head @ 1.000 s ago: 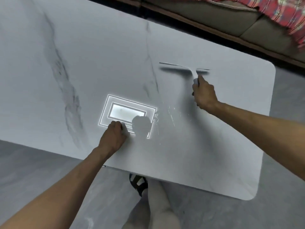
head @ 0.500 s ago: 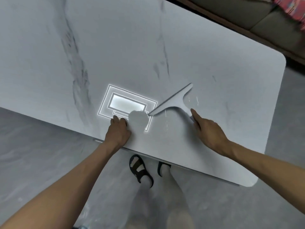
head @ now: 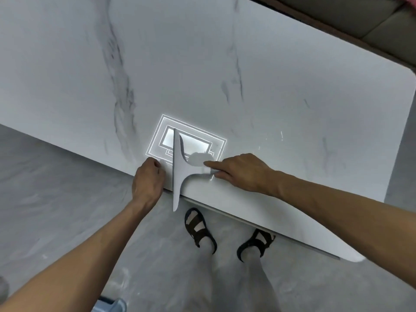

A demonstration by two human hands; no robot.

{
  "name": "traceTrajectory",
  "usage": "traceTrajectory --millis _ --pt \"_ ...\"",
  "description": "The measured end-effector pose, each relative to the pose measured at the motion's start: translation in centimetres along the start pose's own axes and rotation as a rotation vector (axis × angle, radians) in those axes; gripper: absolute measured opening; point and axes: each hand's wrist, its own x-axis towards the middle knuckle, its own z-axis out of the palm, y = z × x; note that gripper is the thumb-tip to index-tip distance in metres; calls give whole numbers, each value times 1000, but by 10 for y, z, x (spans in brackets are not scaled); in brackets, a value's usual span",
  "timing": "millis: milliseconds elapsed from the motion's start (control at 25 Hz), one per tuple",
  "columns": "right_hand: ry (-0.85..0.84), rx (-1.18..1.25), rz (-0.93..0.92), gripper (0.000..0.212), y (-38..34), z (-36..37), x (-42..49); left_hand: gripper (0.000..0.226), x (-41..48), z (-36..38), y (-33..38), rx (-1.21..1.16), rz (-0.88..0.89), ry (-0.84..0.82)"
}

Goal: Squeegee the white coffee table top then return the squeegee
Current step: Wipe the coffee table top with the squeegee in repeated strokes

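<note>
The white marble-patterned coffee table top (head: 247, 75) fills the upper view. A grey-white squeegee (head: 177, 167) lies across the near edge, its blade running front to back and its lower end hanging past the edge over the floor. My right hand (head: 243, 174) grips the squeegee's handle from the right, index finger stretched along it. My left hand (head: 148, 181) is curled in a fist on the table's near edge, just left of the blade. A bright reflection of a ceiling light (head: 191, 140) shines on the surface under the blade.
Grey floor (head: 56, 199) lies below the table edge. My two sandalled feet (head: 200, 228) stand close under the near edge. A sofa base (head: 371, 25) runs behind the table at the top right. The table's rounded right corner (head: 403, 77) is near the frame edge.
My right hand has dragged the squeegee from the far right of the table toward the near edge, turning the blade until it overhangs the edge. My left hand stays on the edge.
</note>
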Motion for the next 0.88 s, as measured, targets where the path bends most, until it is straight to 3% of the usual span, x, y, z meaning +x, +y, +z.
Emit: traceTrajectory --millis 120,360,560,680,880 --pt "-9 -3 -45 44 -11 20 18 15 -5 4 -1 54 77 -16" --pt "48 66 222 45 79 31 -92 15 -27 31 23 183 290 -167" --pt "56 36 416 43 124 24 -178 18 -29 39 35 295 297 -257" --pt "75 71 331 47 105 21 -162 13 -30 32 33 125 155 -153" --pt "73 85 8 43 15 22 -37 14 -23 11 9 -51 -87 62"
